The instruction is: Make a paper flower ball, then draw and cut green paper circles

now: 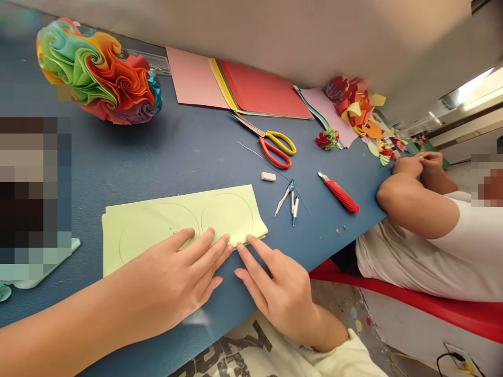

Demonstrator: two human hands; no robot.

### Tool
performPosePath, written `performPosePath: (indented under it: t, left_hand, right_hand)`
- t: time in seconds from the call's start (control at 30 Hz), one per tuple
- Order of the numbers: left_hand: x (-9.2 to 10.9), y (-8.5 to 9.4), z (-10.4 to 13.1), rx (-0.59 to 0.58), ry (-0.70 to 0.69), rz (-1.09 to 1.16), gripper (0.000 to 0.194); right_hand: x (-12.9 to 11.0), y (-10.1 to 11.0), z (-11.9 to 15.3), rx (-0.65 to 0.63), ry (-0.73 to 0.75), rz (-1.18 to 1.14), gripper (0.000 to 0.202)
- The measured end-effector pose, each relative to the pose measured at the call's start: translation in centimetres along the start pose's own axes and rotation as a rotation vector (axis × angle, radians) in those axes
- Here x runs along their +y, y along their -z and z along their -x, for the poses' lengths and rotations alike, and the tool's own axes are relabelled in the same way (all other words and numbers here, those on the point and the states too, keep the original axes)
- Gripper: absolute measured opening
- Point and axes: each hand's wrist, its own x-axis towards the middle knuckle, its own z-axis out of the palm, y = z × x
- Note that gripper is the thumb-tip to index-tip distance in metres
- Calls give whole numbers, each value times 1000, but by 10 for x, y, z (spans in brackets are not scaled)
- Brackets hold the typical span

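Note:
A folded light green paper [228,201] with two drawn circles lies on the blue table. My left hand [176,277] rests on its front part, fingers extended over the edge of the circles. Beside it, my right hand [275,288] touches the front edge of the paper with its fingertips, fingers apart. Neither hand grips anything. Behind the paper's right end sit a white eraser [268,177], a compass [291,196] and scissors [271,144] with red and yellow handles. A red cutter [338,192] lies farther right.
A colourful paper ball [100,76] stands at the back left. Coloured sheets [259,89] lie along the wall, with paper flowers [353,104] to their right. Another person's arm [416,204] leans on the table at right. The blue table's [188,152] front edge runs diagonally.

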Motion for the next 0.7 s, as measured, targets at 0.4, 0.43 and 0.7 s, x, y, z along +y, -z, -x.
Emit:
performPosePath:
  t: [0.4,0.43,0.7]
  left_hand:
    - [0,0,8,-143,-121,-42,30]
    - [0,1,7,-166,-127,-45,28]
    - [0,2,10,-121,-116,-105,21]
  right_hand:
    - [-2,2,0,-65,20,32,33]
    - [-2,2,0,-70,28,30,34]
    - [-2,1,1,-29,-5,130,33]
